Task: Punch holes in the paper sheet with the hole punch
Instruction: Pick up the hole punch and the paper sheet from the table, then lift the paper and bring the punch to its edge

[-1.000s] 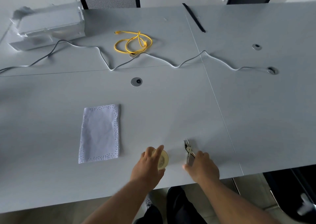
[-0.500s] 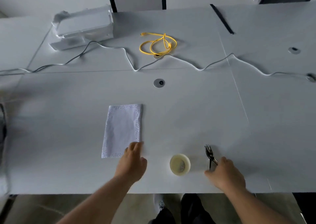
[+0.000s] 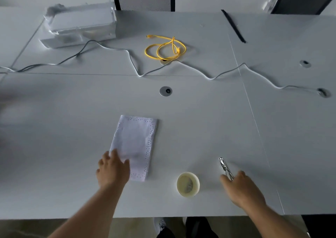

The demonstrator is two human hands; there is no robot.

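A white paper sheet (image 3: 135, 143) lies flat on the table, with rows of small holes along its top, right and bottom edges. My left hand (image 3: 113, 169) rests on its near left corner, fingers spread over the paper. A metal plier-type hole punch (image 3: 225, 167) lies to the right, its jaws pointing away from me. My right hand (image 3: 242, 189) covers its handles and closes around them, still low on the table. Between the two hands stands a pale yellow roll of tape (image 3: 188, 184).
A coiled yellow cable (image 3: 165, 47) and a long grey cord (image 3: 134, 68) cross the far half of the white table (image 3: 200, 121). A plastic-wrapped white box (image 3: 80, 26) sits far left, a black strip (image 3: 233, 26) far right. Round cable grommets (image 3: 165, 91) dot the surface.
My left hand left the tape roll and moved left onto the paper's near corner. My right hand stayed on the hole punch handles. The camera view shifted leftward.
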